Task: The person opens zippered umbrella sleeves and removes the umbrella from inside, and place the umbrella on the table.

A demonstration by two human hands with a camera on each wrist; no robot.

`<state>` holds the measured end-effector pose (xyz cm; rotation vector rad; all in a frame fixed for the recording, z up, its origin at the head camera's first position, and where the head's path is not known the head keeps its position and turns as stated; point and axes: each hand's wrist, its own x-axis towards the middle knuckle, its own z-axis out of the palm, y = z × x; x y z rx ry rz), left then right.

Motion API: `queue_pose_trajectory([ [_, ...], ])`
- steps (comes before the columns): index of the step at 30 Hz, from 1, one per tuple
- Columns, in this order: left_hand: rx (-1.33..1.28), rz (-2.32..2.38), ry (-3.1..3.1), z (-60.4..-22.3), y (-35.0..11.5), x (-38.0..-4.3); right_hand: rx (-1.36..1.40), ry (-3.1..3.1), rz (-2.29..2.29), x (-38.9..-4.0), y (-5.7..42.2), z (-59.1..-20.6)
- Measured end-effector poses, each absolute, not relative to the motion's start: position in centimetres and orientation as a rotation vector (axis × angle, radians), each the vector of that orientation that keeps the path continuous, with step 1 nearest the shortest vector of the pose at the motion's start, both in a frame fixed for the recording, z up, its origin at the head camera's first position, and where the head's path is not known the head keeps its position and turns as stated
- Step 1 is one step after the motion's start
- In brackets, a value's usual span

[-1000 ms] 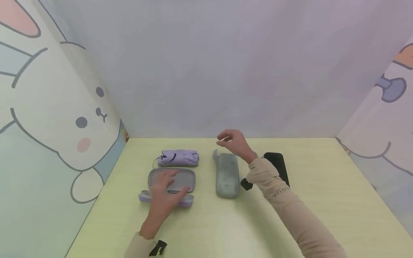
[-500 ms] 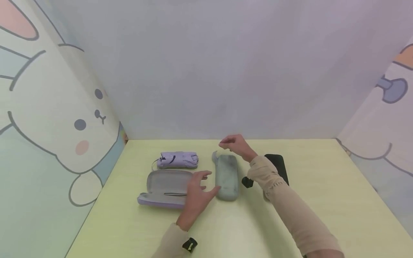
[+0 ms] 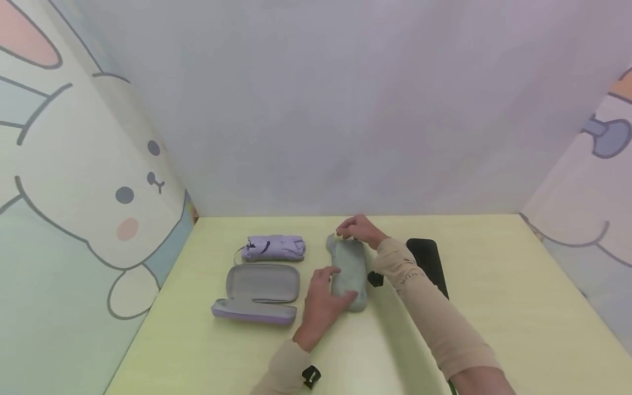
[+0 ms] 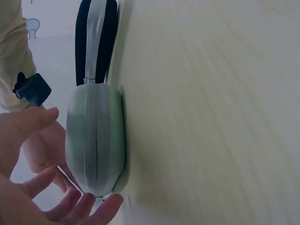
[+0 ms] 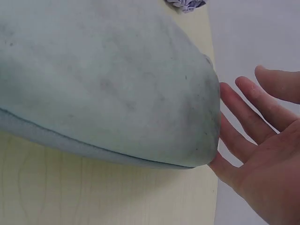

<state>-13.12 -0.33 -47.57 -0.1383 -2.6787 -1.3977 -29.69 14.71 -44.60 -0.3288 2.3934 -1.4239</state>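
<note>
A pale grey-green zip case (image 3: 349,274) lies lengthwise on the table, with a seam along its side in the left wrist view. My left hand (image 3: 323,304) is at its near left part, fingers and thumb spread apart; in the left wrist view the fingertips (image 4: 110,208) reach the case's end. At the far end is my right hand (image 3: 361,230). Its fingers (image 5: 246,119) extend to the rounded end of the case (image 5: 126,89) in the right wrist view, the thumb standing away. A small grey tab (image 3: 331,241) sticks out at the far left corner.
Left of the case, a purple case (image 3: 254,312) lies open, showing grey lining. Behind it is a folded purple umbrella (image 3: 274,248) with a cord. A long black object (image 3: 428,263) lies to the right, partly behind the right sleeve. A wall (image 3: 316,109) rises beyond the table's back edge.
My left hand has moved right, from over the open purple case to the grey-green case. The right hand has lowered slightly to that case's far end.
</note>
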Motion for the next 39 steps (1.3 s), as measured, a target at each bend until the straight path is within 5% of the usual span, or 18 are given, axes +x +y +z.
queue_pose_trajectory([
  [12,-0.084,-1.199,-2.805,-47.8,1.3,-13.1,-0.478,2.4,-1.306,-31.3,14.6,-47.6],
  [39,-0.205,-1.071,-2.881,-47.9,0.8,-13.6,-0.593,2.344,-1.099,-31.3,14.6,-46.9],
])
